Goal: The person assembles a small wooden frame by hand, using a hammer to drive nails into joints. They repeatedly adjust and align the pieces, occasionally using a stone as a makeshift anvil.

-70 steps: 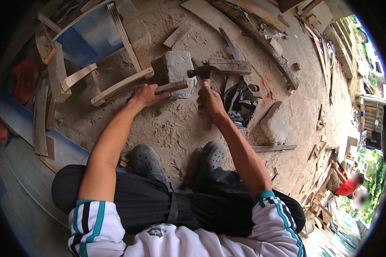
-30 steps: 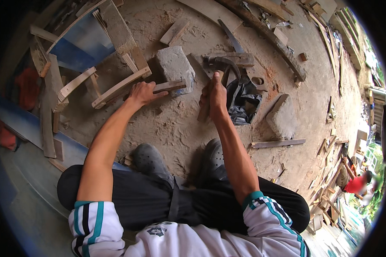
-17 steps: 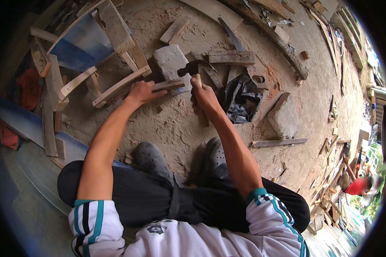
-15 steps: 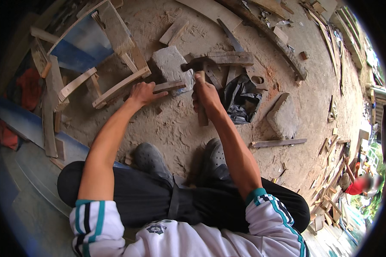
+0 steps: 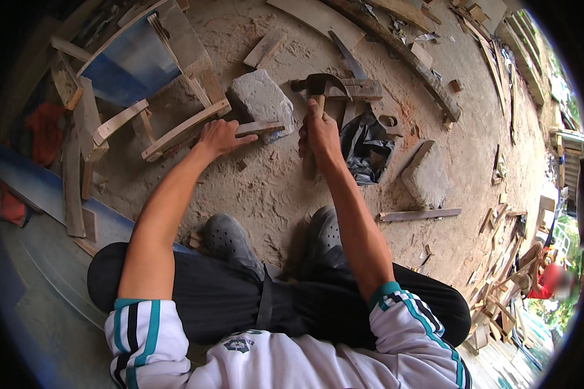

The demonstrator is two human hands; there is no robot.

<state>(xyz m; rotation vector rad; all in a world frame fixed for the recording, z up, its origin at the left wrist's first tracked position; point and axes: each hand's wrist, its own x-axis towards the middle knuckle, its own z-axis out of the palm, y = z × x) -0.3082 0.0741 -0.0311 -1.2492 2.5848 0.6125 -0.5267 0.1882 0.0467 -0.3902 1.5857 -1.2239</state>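
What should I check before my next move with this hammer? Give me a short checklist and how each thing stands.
1. Right hand closed around the handle of the hammer: ok.
2. Left hand gripping the wood strip: ok.
3. Free end of the strip over the grey block: ok.
4. Hammer head apart from the left hand: ok.
5. Strip pressed firmly against the block: cannot tell from this angle.
6. Space beside the right hand uncluttered: not ok, a black plastic bag lies close by.

Sandy brown floor, sunlit greenery far right
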